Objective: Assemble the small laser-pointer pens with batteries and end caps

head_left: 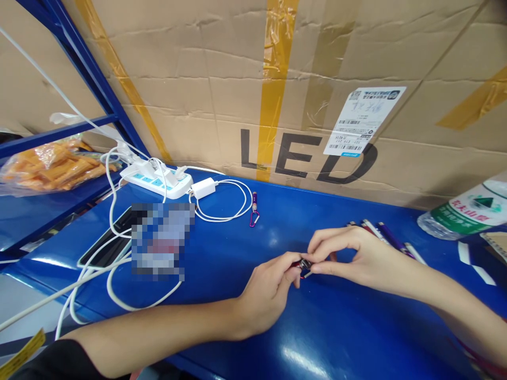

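- Glossy blue tabletop [222,253] spans the lower frame, where a person's two bare hands meet just below centre.
- Left hand [261,295], its black sleeve [67,361] cut off at lower left, grips a small shiny dark metal piece with touches of red [304,265], the fingers covering much of it.
- Right hand [352,256], reaching in from the right edge, pinches the same piece between thumb and forefinger; its full shape cannot be made out.
- Slim purple cylinder with a looped clip [254,200] lies fully visible near the centre.
- Slender pen-like sticks, dark, white and purple [383,232], sit partly hidden behind the right hand and wrist.
- Clear plastic bottle with a green-and-white label [467,211] is cropped at the right edge.
- Pixelated patch [162,240] at left obscures whatever lies beneath, beside a dark-screened phone [109,245] crossed by white cables [113,208].
- Brown cardboard box [222,79], cropped above, reads "LED," its D partly covered by a white paper label [366,121].
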`<state>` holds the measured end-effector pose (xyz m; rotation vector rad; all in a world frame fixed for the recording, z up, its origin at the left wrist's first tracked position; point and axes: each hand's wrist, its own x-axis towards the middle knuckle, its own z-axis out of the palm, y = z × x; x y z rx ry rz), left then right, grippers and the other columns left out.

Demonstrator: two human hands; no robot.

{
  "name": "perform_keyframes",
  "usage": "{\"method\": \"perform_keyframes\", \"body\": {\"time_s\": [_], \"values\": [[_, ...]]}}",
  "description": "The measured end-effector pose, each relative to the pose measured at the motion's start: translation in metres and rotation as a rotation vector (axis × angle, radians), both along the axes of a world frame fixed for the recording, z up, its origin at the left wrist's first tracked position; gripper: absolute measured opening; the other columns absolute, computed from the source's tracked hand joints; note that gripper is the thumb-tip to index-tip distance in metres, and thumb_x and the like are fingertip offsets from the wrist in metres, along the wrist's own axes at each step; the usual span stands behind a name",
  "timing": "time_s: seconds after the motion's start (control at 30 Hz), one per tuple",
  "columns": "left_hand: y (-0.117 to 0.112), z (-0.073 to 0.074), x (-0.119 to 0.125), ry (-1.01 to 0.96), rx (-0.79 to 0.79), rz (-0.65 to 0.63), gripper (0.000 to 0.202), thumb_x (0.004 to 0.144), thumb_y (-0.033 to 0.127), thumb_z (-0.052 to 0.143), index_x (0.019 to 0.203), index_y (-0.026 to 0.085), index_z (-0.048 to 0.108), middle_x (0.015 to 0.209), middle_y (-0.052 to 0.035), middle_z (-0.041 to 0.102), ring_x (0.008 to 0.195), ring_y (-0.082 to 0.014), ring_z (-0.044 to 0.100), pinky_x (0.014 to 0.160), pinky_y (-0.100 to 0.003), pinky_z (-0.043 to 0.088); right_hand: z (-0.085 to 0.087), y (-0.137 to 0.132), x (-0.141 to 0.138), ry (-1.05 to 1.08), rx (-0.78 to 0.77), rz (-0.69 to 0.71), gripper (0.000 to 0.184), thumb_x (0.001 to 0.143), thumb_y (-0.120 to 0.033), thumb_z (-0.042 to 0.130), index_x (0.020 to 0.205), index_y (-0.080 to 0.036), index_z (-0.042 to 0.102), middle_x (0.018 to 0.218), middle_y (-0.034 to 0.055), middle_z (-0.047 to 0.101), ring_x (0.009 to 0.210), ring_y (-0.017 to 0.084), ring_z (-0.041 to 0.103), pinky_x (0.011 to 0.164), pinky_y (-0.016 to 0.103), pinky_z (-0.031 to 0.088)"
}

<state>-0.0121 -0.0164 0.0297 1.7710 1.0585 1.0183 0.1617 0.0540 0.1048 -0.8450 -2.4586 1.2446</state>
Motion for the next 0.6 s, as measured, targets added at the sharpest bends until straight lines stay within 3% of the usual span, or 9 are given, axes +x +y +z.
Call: {"method": "perform_keyframes", "body": {"time_s": [0.33, 0.6], "values": [[-0.0025, 0.0013, -0.0006, 0.055, 0.0, -0.038, 0.017, 0.092, 0.016, 0.033, 0.081, 0.019, 0.046, 0.069, 0.0028, 0.049, 0.063, -0.0116, 0.046, 0.064, -0.022, 0.036, 0.002, -0.0028, -0.0001, 0.014, -0.01, 0.0, 0.02, 0.079, -0.032, 0.065, 0.065, -0.019, 0.072, 0.074, 0.0018, 0.064, 0.064, 0.011, 0.061, 0.059, 0.022, 0.048], [-0.0042, -0.0009, -0.0026, 0.055, -0.067, -0.107, 0.011, 0.09, 0.016, 0.032, 0.083, 0.02, 0.04, 0.065, 0.0041, 0.044, 0.056, -0.0109, 0.042, 0.056, -0.022, 0.033, -0.0067, -0.0038, -0.0004, 0.026, -0.021, -0.003, 0.03, 0.082, -0.035, 0.059, 0.06, -0.018, 0.069, 0.073, 0.0024, 0.062, 0.062, 0.011, 0.061, 0.058, 0.022, 0.049]]}}
